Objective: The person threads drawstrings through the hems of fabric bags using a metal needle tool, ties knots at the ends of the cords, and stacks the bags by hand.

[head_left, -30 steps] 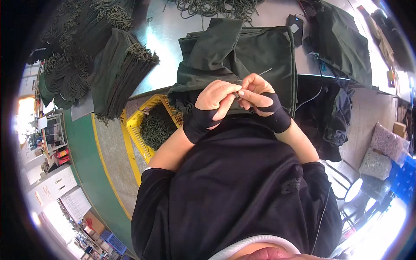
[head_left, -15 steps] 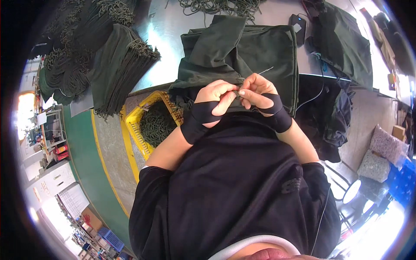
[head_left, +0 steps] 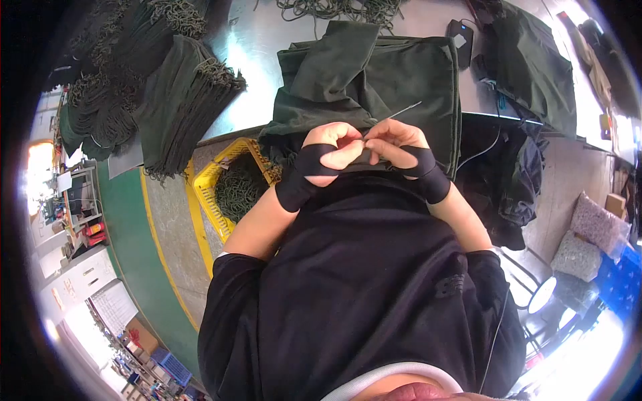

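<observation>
A layered pile of dark green fabric lies at the table's front edge, its near part reaching my hands. My left hand is closed in a pinch on what looks like a small edge of this fabric, mostly hidden by the fingers. Beside it, my right hand is closed around a thin metal rod, whose tip sticks out up and to the right. Fingertips of both hands meet over the cloth. Black wraps cover both wrists and palms.
Stacks of green pieces with cord ends sit on the left. A yellow basket of green cords stands below the table edge. Loose cords lie at the back, a black device and more green fabric on the right.
My left hand has shifted slightly left, and its fingers have rolled over the pinched spot. The rod in my right hand has tilted a little; the fabric pile stays nearly in place.
</observation>
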The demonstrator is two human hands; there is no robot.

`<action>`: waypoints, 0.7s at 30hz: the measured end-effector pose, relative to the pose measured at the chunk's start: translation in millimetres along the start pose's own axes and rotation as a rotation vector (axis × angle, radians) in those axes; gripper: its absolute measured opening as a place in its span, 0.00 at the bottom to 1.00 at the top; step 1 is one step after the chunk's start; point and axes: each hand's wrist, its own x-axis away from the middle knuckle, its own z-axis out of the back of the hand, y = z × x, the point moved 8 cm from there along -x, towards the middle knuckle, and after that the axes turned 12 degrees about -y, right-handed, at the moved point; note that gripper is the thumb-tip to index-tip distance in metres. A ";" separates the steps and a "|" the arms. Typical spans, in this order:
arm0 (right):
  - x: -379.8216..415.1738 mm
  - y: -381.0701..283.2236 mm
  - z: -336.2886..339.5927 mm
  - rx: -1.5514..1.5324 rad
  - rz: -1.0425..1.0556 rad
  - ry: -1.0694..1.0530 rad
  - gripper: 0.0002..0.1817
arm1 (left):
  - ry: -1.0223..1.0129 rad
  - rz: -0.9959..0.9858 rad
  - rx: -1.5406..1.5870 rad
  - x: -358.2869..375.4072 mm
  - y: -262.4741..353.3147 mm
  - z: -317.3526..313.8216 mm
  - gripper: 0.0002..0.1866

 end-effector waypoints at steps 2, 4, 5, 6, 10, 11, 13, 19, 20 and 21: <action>-0.2 0.6 0.7 0.019 -0.032 -0.007 0.05 | -0.126 0.135 0.385 -2.4 -22.7 -10.7 0.06; -0.3 0.3 -2.2 -0.018 -0.062 -0.007 0.04 | -0.149 0.116 0.467 -0.4 -19.7 -9.7 0.06; 0.1 -1.3 -2.9 -0.020 -0.062 -0.004 0.04 | -0.173 0.095 0.551 -0.1 -17.7 -11.0 0.06; 0.0 -4.5 -4.6 0.038 -0.053 -0.013 0.04 | -0.175 0.098 0.551 -0.2 -19.9 -10.9 0.06; 1.5 -25.2 -9.9 0.396 -0.033 0.010 0.05 | -0.225 0.147 0.632 -1.9 -31.2 -11.8 0.08; 1.2 -21.6 -9.3 0.395 -0.035 0.012 0.05 | -0.243 0.177 0.619 -1.4 -34.4 -12.7 0.08; 1.0 -8.6 -1.8 0.353 -0.086 0.063 0.05 | -0.250 0.169 0.657 -1.1 -37.8 -15.6 0.09; 2.4 0.1 -5.5 0.155 -0.113 0.044 0.07 | -0.165 0.129 0.470 -1.1 -35.6 -17.7 0.10; 1.9 -0.3 -6.1 0.156 -0.114 0.042 0.07 | -0.127 0.117 0.396 -1.3 -34.2 -14.9 0.10; 1.5 -1.6 -5.3 0.140 -0.112 0.056 0.06 | -0.089 0.104 0.322 -2.0 -32.4 -12.6 0.09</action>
